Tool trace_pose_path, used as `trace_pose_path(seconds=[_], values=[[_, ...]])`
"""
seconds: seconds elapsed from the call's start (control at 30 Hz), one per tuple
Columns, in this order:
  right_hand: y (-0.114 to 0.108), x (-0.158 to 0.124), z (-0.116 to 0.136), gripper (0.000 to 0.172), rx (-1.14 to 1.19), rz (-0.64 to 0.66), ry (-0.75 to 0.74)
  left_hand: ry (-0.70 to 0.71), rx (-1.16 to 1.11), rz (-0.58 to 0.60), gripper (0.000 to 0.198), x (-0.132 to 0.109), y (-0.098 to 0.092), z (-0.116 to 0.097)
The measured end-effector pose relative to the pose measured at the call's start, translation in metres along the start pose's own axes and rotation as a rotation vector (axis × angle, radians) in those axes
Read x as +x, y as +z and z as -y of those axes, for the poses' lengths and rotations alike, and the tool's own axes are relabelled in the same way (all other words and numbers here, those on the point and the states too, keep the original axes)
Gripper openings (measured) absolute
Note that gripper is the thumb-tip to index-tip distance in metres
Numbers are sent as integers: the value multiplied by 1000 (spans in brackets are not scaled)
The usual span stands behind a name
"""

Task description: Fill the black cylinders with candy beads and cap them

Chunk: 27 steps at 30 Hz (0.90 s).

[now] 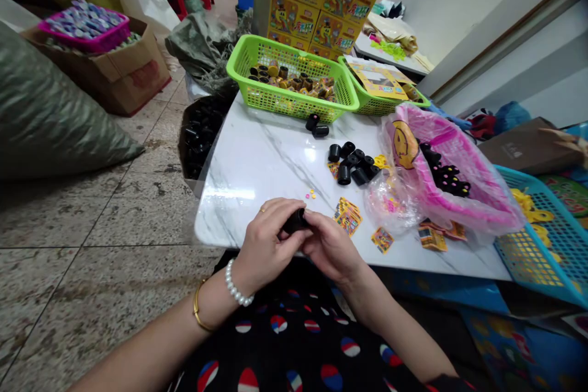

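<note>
Dotted fabric [285,343], hands [264,245] [333,251] around black cylinder [294,221]

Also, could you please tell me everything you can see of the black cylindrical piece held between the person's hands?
The black cylindrical piece looks like glossy moulded plastic. It lies roughly sideways, gripped between the left hand and the right hand, whose fingers touch it and hide most of it. Its ends and any contents cannot be made out.

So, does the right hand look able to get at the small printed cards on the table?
Probably yes: the right hand is on a black cylinder, but the small printed cards lie close beside it, nothing between.
</note>
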State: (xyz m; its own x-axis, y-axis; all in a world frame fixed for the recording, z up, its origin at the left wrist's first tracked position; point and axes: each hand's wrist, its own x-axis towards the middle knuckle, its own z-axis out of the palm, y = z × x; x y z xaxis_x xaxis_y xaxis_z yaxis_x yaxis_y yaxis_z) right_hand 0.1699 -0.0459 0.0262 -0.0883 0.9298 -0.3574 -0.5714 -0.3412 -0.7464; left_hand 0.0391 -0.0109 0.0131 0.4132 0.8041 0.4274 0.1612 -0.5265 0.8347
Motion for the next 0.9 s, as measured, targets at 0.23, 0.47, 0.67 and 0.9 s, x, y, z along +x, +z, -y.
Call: trace_pose_path(seconds=[0.23, 0.47, 0.67, 0.9], values=[[5, 5, -3, 31, 63, -35, 4, -75, -45, -133, 34, -3, 4, 7], [21, 7, -10, 19, 77, -173, -101, -7, 28, -232, 33, -8, 5, 10], [24, 5, -12, 22, 73, 16, -36, 54, 36, -335, 32, -13, 5, 13], [4, 5, 14, 35, -245, 166, 32, 37, 15, -109, 47, -9, -5, 9]])
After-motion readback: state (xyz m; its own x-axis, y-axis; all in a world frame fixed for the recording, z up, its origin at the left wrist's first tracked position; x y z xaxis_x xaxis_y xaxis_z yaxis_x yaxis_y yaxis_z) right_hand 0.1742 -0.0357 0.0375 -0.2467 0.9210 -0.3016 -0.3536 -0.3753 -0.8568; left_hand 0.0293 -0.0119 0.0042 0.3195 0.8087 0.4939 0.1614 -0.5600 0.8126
